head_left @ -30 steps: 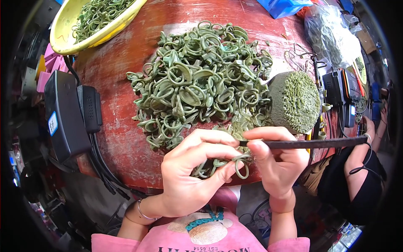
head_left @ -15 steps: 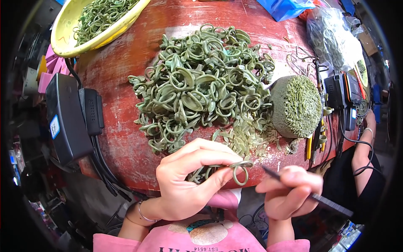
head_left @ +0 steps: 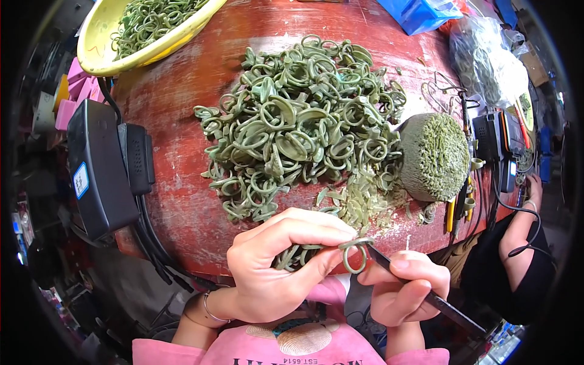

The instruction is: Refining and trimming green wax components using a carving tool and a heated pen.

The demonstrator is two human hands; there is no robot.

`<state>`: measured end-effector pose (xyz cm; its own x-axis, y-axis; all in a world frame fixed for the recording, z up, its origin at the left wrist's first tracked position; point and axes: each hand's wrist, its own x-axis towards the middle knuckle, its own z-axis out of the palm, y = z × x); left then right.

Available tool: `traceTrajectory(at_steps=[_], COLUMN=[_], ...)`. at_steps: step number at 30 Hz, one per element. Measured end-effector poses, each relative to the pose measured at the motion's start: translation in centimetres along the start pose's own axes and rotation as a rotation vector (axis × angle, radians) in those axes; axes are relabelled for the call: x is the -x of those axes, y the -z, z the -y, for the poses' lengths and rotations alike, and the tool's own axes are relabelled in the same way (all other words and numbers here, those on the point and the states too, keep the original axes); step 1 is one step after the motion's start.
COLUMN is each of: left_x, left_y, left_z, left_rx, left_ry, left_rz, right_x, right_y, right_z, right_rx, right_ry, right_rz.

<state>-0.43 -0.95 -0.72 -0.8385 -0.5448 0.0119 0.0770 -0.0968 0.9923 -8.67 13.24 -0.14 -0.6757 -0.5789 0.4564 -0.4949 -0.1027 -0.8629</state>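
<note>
My left hand point(head_left: 283, 264) pinches a green wax ring point(head_left: 354, 258) between thumb and fingertips. Several more green wax rings point(head_left: 297, 258) are tucked inside that palm. In my right hand point(head_left: 406, 286) is a narrow, dark blade point(head_left: 453, 313) with a pointed tip, held like a pen. Its tip touches the top of the pinched ring, on the right side. Beyond both hands lies a big heap of green wax rings point(head_left: 292, 128), some with flat oval tops. Pale green shavings point(head_left: 363, 198) are spread between the heap and my hands.
A rough-topped green block point(head_left: 434, 157) stands right of the heap, with slim tools point(head_left: 451, 216) beside it. A yellow basin point(head_left: 159, 56) of rings sits far left, near black power boxes point(head_left: 97, 170). A plastic bag point(head_left: 486, 61) and another person's arm point(head_left: 520, 231) are at right.
My right hand has moved left, bringing the blade's tip against the pinched ring. The left hand still holds its rings. The view has shifted slightly.
</note>
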Motion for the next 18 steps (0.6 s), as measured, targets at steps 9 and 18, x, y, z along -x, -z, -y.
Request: traceTrajectory(at_steps=[9,18], left_x=[0.09,-0.28], left_y=[-0.15,0.03], left_z=[-0.14,-0.30], left_rx=[-0.037,-0.116], left_ry=[0.010,-0.016], left_rz=[-0.020,0.034], right_x=[0.20,-0.18], right_y=[-0.57,0.00], right_z=[0.08,0.48], right_rx=[-0.122,-0.149], right_ry=[-0.065,-0.286], right_rz=[-0.051,0.068])
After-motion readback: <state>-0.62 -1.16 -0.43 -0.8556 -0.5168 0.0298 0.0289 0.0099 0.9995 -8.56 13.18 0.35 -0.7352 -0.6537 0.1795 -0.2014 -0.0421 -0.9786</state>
